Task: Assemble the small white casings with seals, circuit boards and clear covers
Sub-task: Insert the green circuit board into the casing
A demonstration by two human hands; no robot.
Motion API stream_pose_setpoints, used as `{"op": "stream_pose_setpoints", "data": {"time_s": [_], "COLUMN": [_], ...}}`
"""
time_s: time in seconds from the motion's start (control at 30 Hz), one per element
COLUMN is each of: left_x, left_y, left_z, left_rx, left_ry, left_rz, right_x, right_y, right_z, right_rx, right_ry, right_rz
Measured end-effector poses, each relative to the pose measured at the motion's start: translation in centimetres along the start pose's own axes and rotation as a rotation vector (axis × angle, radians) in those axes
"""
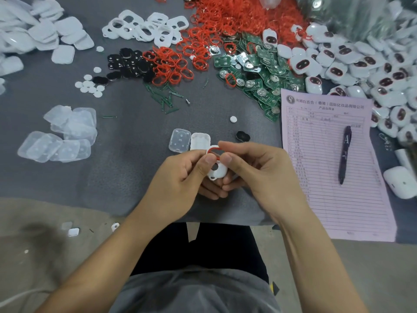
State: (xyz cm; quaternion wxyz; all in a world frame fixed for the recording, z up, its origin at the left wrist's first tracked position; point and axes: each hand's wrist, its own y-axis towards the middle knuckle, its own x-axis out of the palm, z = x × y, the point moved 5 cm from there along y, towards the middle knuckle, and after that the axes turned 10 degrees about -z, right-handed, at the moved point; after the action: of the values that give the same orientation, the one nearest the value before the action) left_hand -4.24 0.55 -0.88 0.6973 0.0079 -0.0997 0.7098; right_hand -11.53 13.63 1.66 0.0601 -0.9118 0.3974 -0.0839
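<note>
Both hands, left point(180, 177) and right point(255, 170), cover most of the casing point(216, 170), and thumbs hide part of its red seal point(214, 150). The form's point(334, 159) print is too small to read. White casings point(383, 71) run off the right edge.

Hands point(216, 170) around white casing point(215, 171)

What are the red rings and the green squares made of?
The red rings look like soft rubber or silicone: thin, matte, bent out of shape in a tangled heap. The green squares look like stiff circuit boards, glossy green with shiny metal discs on them. Neither can be told for sure from looks.
</note>
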Motion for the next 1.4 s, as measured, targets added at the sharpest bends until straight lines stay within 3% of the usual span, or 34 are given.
{"op": "stream_pose_setpoints", "data": {"time_s": [0.53, 1.23, 1.4], "left_x": [-0.3, -0.1, -0.2], "left_y": [0.3, 0.7, 0.6], "left_z": [0.0, 0.1, 0.1], "left_rx": [-0.04, -0.125, -0.105], "left_ry": [0.032, 0.005, 0.001], "left_rz": [-0.049, -0.103, -0.101], "right_x": [0.3, -0.6, -0.5], "right_y": [-0.5, -0.9, -0.9], "right_z": [0.6, 1.3, 1.7], "right_rx": [-0.05, 0.023, 0.093], "right_ry": [-0.101, -0.039, 0.088], "right_rz": [0.027, 0.047, 0.039]}}
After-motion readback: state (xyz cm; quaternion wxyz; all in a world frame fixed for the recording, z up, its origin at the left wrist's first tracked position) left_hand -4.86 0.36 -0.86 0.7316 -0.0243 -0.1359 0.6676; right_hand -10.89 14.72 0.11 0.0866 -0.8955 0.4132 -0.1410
